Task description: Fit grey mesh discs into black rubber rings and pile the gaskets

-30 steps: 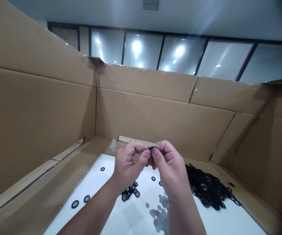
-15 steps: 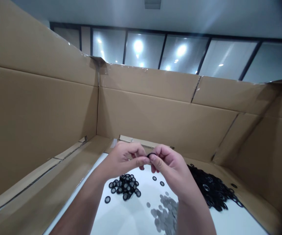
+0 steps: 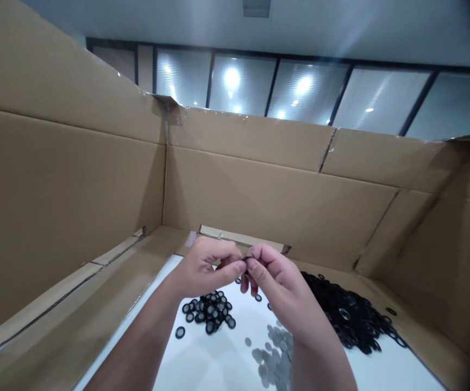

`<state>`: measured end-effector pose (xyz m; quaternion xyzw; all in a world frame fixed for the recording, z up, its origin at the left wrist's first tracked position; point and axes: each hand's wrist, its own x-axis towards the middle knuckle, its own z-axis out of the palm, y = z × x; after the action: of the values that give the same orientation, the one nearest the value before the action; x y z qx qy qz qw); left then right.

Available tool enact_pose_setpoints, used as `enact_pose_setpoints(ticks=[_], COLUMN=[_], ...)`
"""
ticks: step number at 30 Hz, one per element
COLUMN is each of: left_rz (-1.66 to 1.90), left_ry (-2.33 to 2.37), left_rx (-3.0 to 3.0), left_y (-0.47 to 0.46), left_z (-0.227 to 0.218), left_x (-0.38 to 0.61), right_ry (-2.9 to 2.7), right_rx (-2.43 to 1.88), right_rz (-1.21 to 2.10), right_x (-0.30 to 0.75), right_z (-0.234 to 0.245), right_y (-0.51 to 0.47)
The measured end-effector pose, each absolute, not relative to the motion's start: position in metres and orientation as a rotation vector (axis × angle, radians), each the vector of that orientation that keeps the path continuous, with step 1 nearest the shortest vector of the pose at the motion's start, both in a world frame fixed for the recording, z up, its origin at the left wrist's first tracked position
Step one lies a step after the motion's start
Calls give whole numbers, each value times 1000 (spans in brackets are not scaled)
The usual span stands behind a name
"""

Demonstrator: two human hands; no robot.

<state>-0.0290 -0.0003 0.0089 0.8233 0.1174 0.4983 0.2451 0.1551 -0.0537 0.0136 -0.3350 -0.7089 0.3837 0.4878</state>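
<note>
A black ring (image 3: 248, 258) is pinched by the left hand (image 3: 207, 267) and the right hand (image 3: 282, 281), thumb against finger, above the white surface (image 3: 202, 364), beyond the heap of grey discs (image 3: 276, 355).

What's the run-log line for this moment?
left hand: pinching black ring | right hand: pinching same ring | nearby: ring pile, grey discs, grey-centred rings

- Looks like an office-type room from here: dark-framed glass panels (image 3: 243, 92), blinds (image 3: 312, 98), a ceiling vent (image 3: 256, 7).
- Cardboard walls (image 3: 238, 195) past the surface's (image 3: 194, 364) left and far edges suggest a makeshift workstation.
</note>
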Motion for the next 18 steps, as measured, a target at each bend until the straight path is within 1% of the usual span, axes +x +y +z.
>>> enact_pose_setpoints(ticks=[8, 12, 15, 18], left_rz=[1515, 1448, 1312, 1288], left_ry=[330, 371, 384, 409], left_rx=[2185, 2306, 2389, 2336], left_y=[-5, 0, 5, 8], left_z=[4, 7, 9, 10], left_x=[-18, -22, -27, -30], right_ry=[-1781, -1783, -1770, -1706], right_rx=[-990, -1076, -1086, -1015], right_rz=[744, 658, 714, 819], right_x=[158, 163, 165, 164], right_z=[14, 13, 14, 14], right_y=[-64, -60, -55, -51])
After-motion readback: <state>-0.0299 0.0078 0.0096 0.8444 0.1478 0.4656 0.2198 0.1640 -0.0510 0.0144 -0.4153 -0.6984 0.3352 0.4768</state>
